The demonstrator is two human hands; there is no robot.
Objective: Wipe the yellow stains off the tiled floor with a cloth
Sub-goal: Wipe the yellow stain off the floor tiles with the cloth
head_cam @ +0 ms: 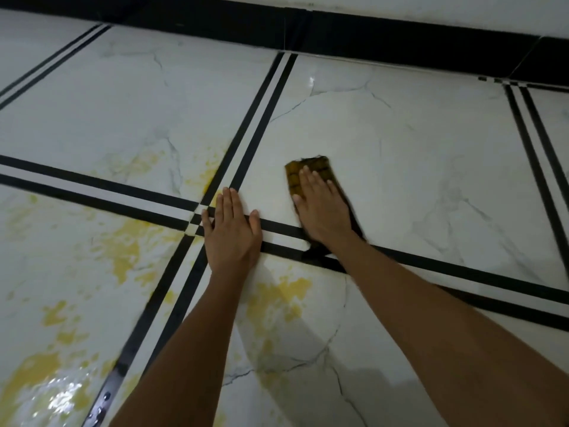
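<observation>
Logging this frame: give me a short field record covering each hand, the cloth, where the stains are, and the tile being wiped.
left hand: flat on the floor, fingers straight, beside the crossing of the black lines
right hand: flat on the cloth, fingers straight
cloth: yellow-brown, lying on the far right tile
grip: none, neither hand curls round anything
yellow stains: on both left tiles and on the near tile between the arms
far right tile: no yellow visible

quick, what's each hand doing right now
Left hand: open, flat on the tiled floor, holding nothing.
Right hand: open, fingers straight, pressing the cloth onto the floor.
</observation>
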